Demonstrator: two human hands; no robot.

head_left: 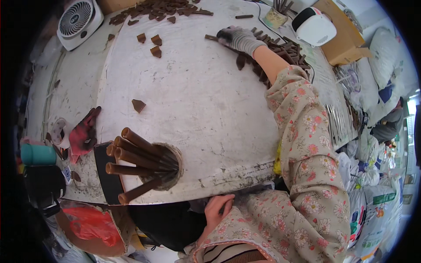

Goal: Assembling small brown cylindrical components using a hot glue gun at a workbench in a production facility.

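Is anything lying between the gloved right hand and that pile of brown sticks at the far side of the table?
No, nothing visible: the right hand already rests on the near end of the brown sticks, touching them.

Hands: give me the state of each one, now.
Left hand: bare, fingers curled at the table's near edge, holding nothing visible.
Right hand: gloved, reaching onto the brown sticks; grip cannot be told.

A single head-worn fisheye view looks steeply down, close over the white table (197,101).
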